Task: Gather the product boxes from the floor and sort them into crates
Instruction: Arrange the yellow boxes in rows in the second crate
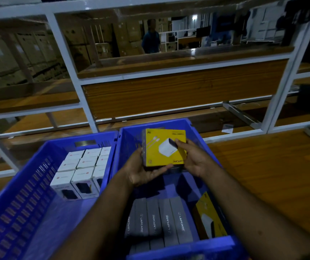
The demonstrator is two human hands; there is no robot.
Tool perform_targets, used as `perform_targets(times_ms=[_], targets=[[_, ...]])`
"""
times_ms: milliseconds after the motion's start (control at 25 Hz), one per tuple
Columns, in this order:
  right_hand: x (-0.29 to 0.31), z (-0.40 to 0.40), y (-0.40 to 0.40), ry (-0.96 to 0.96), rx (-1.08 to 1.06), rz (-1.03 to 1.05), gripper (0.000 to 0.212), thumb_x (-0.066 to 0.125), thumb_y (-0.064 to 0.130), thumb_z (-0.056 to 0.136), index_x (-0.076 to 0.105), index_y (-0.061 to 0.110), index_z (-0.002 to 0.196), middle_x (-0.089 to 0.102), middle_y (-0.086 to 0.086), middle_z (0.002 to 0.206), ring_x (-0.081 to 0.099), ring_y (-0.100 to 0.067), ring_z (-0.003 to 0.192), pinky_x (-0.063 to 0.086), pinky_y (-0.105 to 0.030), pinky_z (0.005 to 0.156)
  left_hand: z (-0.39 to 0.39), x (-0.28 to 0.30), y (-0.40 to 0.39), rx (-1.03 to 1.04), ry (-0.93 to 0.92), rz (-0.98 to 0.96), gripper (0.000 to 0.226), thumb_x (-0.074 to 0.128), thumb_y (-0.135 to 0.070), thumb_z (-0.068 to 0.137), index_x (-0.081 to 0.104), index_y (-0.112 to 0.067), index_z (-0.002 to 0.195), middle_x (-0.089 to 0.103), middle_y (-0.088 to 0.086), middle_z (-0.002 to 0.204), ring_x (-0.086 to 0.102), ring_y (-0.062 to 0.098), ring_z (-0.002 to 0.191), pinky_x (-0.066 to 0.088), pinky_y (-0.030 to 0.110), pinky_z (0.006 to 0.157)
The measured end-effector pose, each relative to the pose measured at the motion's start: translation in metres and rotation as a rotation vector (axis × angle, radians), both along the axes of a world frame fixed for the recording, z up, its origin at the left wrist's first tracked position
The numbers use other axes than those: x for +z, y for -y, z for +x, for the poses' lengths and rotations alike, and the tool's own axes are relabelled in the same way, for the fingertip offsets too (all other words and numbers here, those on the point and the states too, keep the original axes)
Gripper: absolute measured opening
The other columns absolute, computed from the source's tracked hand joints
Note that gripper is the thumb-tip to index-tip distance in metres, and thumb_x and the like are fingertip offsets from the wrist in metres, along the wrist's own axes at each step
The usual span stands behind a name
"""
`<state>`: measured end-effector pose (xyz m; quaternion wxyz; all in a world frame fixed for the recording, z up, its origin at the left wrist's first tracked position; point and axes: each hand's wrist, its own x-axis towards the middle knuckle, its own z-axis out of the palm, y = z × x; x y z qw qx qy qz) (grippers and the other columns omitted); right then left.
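Nearest to us, in the right blue crate (pixel 197 246), a row of grey boxes (pixel 161 220) stands on edge w/ "LAPCARE" printed on the sides, more grey ones under them at the near wall. Just beside them, at the right wall of the crate, one yellow box in crate (pixel 211 220) leans tilted.

Above this crate we hold up the yellow box (pixel 164 147) w/ both hands. Our left hand (pixel 141 171) is under it and at its left side, palm up, fingers nearly straight along the bottom edge, thumb on the left edge. Our right hand (pixel 193 156) grips the right side, thumb on the front face near the picture of a white charger, other fingers hidden behind, so we cannot tell how they lie. The box is tilted, its print upside down to us, and touches nothing but the hands.

To the left, touching the right crate, is the left blue crate (pixel 28 184). At its far end white boxes (pixel 83 169) stand packed close in approx. three rows.

Both crates sit on a wooden floor (pixel 272 175). Behind is a white metal rack (pixel 71 72) w/ wooden shelves. Far back, blurred, stacked cartons (pixel 19 53) and a person in blue shirt (pixel 150 40).
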<state>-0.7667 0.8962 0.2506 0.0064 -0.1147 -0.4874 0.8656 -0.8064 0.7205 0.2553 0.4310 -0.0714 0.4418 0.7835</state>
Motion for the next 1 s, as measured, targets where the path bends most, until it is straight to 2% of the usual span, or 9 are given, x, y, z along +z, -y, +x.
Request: perform_targets(times_ms=[80, 200, 280, 360, 480, 640, 800, 920, 1000], targets=[[-0.001, 0.001, -0.002, 0.101, -0.047, 0.012, 0.017, 0.058, 0.021, 0.096, 0.064, 0.016, 0.111, 0.071, -0.009, 0.101, 0.069, -0.022, 0.076, 0.059, -0.034, 0.056, -0.007, -0.003, 0.003, 0.083, -0.023, 0.009, 0.061, 0.047, -0.064, 0.090, 0.069, -0.010, 0.111, 0.071, 0.016, 0.110, 0.074, 0.031, 0.081, 0.062, 0.040, 0.069], [-0.007, 0.003, -0.008, 0.297, -0.037, 0.058, 0.003, 0.062, 0.020, 0.090, 0.061, 0.019, 0.092, 0.065, -0.003, 0.082, 0.063, -0.018, 0.072, 0.053, -0.032, 0.064, -0.011, -0.010, -0.001, 0.171, -0.165, -0.163, 0.050, 0.060, -0.060, 0.087, 0.065, -0.017, 0.111, 0.068, 0.003, 0.089, 0.064, 0.013, 0.073, 0.058, 0.022, 0.055], [-0.010, 0.005, -0.013, 0.363, 0.047, 0.095, 0.008, 0.065, 0.016, 0.086, 0.060, 0.017, 0.092, 0.065, -0.004, 0.084, 0.064, -0.018, 0.074, 0.056, -0.035, 0.071, -0.013, -0.015, -0.007, 0.169, -0.266, -0.289, 0.029, 0.068, -0.043, 0.088, 0.067, -0.018, 0.101, 0.060, -0.002, 0.072, 0.053, 0.009, 0.063, 0.051, 0.017, 0.049], [-0.013, 0.009, -0.015, 0.407, 0.157, 0.148, 0.010, 0.068, 0.014, 0.085, 0.062, 0.015, 0.093, 0.066, -0.010, 0.091, 0.069, -0.023, 0.074, 0.060, -0.035, 0.069, -0.015, -0.018, -0.010, 0.132, -0.320, -0.347, 0.016, 0.067, -0.034, 0.091, 0.068, -0.018, 0.092, 0.055, -0.002, 0.065, 0.045, 0.008, 0.052, 0.042, 0.016, 0.042], [-0.013, 0.013, -0.015, 0.431, 0.216, 0.180, 0.015, 0.070, 0.008, 0.084, 0.065, 0.012, 0.097, 0.072, -0.014, 0.094, 0.072, -0.028, 0.075, 0.062, -0.038, 0.066, -0.015, -0.020, -0.011, 0.100, -0.333, -0.331, 0.014, 0.060, -0.027, 0.097, 0.069, -0.017, 0.091, 0.065, -0.001, 0.068, 0.052, 0.009, 0.046, 0.040, 0.017, 0.039], [-0.018, 0.012, -0.016, 0.462, 0.189, 0.184, 0.031, 0.067, 0.003, 0.083, 0.062, 0.013, 0.112, 0.070, -0.014, 0.107, 0.068, -0.030, 0.091, 0.059, -0.046, 0.077, -0.014, -0.023, -0.013, 0.070, -0.322, -0.355, 0.014, 0.058, -0.019, 0.098, 0.063, -0.016, 0.111, 0.071, 0.003, 0.092, 0.065, 0.011, 0.063, 0.050, 0.018, 0.047], [-0.020, 0.014, -0.013, 0.577, 0.129, 0.200, 0.019, 0.061, 0.004, 0.085, 0.054, 0.011, 0.102, 0.057, -0.015, 0.095, 0.059, -0.026, 0.077, 0.059, -0.041, 0.063, -0.014, -0.034, -0.018, -0.092, -0.397, -0.580, 0.009, 0.064, -0.013, 0.094, 0.063, -0.009, 0.102, 0.065, 0.009, 0.097, 0.062, 0.025, 0.085, 0.051, 0.032, 0.062], [-0.021, 0.019, -0.013, 0.630, 0.146, 0.329, 0.008, 0.055, 0.006, 0.087, 0.055, 0.013, 0.091, 0.052, -0.011, 0.089, 0.054, -0.023, 0.075, 0.055, -0.037, 0.071, -0.014, -0.040, -0.023, -0.201, -0.432, -0.655, 0.032, 0.067, -0.011, 0.092, 0.059, 0.005, 0.118, 0.062, 0.019, 0.109, 0.060, 0.032, 0.092, 0.056, 0.037, 0.058], [-0.026, 0.020, -0.012, 0.643, 0.211, 0.506, 0.014, 0.052, 0.012, 0.087, 0.060, 0.018, 0.097, 0.051, -0.007, 0.105, 0.056, -0.024, 0.085, 0.053, -0.036, 0.077, -0.014, -0.042, -0.024, -0.258, -0.432, -0.670, 0.027, 0.067, -0.010, 0.092, 0.059, 0.005, 0.112, 0.061, 0.023, 0.108, 0.060, 0.034, 0.092, 0.058, 0.040, 0.059]])
